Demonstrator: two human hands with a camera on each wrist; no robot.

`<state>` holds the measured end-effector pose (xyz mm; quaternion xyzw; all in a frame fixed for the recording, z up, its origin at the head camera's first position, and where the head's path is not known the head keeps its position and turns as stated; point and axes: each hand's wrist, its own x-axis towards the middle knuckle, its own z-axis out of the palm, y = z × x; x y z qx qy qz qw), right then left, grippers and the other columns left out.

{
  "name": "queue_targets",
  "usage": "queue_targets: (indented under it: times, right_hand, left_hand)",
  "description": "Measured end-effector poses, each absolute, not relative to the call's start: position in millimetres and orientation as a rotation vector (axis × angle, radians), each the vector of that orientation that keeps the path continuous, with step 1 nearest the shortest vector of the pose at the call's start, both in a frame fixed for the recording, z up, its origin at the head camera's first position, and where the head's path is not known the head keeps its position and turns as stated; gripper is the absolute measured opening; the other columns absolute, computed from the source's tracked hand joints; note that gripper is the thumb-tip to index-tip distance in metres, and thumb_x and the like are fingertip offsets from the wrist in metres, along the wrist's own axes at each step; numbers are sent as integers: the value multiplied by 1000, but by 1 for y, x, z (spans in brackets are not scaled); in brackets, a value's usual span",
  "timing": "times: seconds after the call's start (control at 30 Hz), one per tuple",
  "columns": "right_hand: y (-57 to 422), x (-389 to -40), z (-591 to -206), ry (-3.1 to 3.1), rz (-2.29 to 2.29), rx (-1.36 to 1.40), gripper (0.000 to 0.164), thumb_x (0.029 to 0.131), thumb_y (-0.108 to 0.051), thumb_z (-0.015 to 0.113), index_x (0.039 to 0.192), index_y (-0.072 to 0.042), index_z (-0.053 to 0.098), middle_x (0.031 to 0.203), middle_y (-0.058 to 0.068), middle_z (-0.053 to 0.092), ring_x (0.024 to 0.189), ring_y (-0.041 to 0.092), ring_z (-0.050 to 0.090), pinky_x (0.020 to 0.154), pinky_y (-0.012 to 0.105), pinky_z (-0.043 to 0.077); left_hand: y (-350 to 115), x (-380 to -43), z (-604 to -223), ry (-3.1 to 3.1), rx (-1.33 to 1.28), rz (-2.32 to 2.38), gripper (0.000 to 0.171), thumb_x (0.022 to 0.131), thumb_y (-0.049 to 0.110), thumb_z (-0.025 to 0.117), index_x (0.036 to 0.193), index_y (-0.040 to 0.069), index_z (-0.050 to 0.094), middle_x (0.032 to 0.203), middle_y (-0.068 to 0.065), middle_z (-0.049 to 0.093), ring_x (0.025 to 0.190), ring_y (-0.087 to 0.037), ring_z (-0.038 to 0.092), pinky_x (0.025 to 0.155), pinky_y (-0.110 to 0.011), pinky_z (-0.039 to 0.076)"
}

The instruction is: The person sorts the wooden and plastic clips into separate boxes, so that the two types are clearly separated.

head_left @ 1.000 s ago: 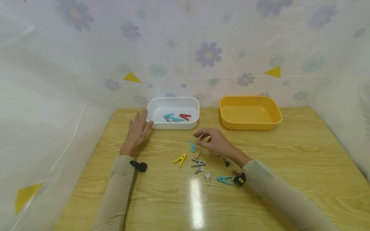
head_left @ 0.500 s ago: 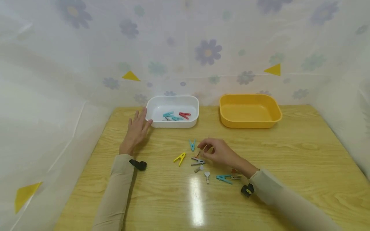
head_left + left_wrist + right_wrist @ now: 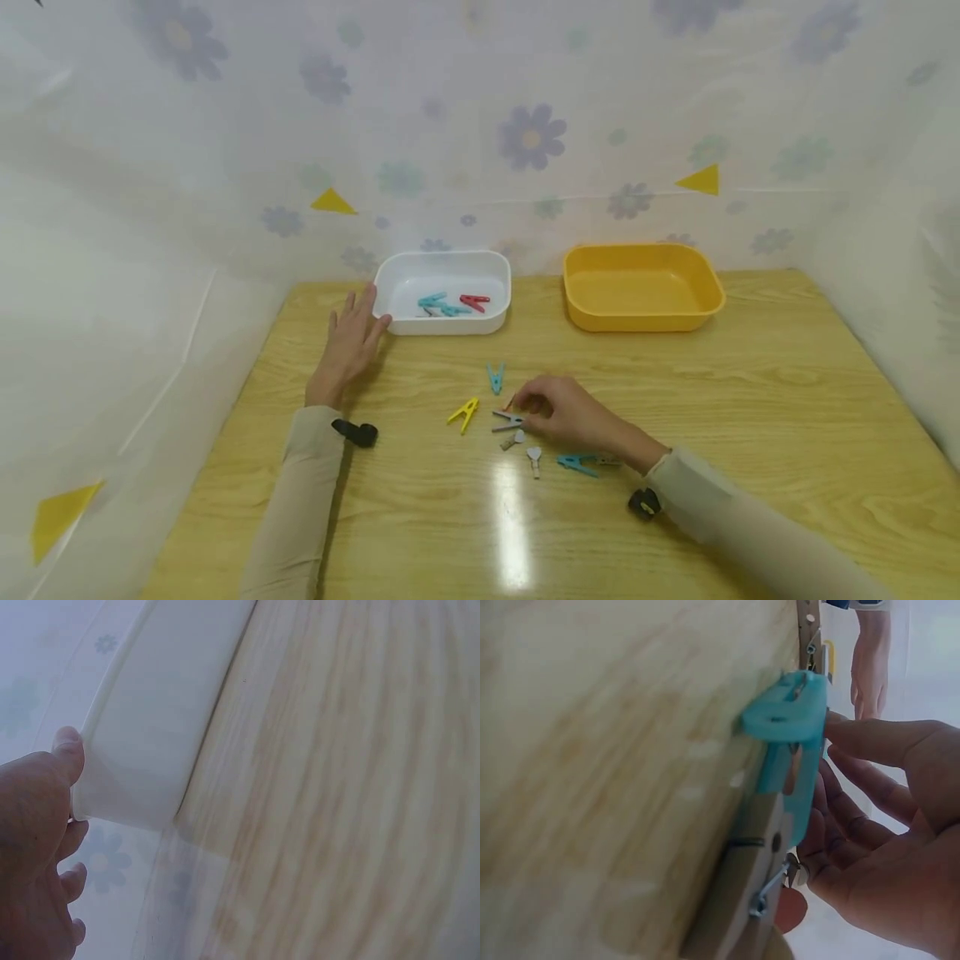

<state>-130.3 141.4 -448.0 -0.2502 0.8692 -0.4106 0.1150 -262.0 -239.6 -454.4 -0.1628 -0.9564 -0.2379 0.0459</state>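
My left hand (image 3: 347, 350) rests with its fingers spread against the left end of the white tub (image 3: 450, 327); in the left wrist view its thumb (image 3: 69, 750) touches the rim. My right hand (image 3: 573, 412) is low over the table, thumb and fingers bent at the grey clothespin (image 3: 507, 421). A small reddish clip (image 3: 510, 403) lies by its index fingertip. Whether the fingers pinch either one is hidden. Close to the right wrist camera, a light blue clothespin (image 3: 784, 724) and a wooden clothespin (image 3: 750, 855) block the fingertips.
A yellow clothespin (image 3: 464, 413), another light blue clothespin (image 3: 496, 379) and small heart-topped clips (image 3: 534, 462) lie around the right hand. Several clothespins, including a red one (image 3: 474, 302), are in the white tub. A yellow-orange tub (image 3: 645, 322) stands at the back right.
My right hand has come down and toward me, from beside the upper light blue clothespin to the grey clothespin. The left hand stays at the white tub.
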Motion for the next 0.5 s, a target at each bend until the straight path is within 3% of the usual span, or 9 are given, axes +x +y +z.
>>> queue_targets:
  times: [0.27, 0.5]
  right_hand:
    - [138, -132, -455, 2586, -1161, -809, 14, 87, -2, 78, 99, -9, 75, 94, -3, 71, 84, 7, 64, 77, 28, 56]
    - [139, -131, -453, 2622, -1119, -821, 13, 87, -1, 77, 96, -10, 76, 90, -4, 70, 79, 5, 61, 72, 26, 54]
  left_hand:
    - [-242, -260, -457, -2937, -476, -725, 71, 112, 46, 31, 166, 8, 5, 171, -15, 9, 157, -38, -2, 120, -68, -2]
    - [-241, -262, -457, -2920, -505, -717, 71, 112, 47, 31, 165, 6, 8, 171, -14, 9, 155, -44, 3, 118, -70, -1]
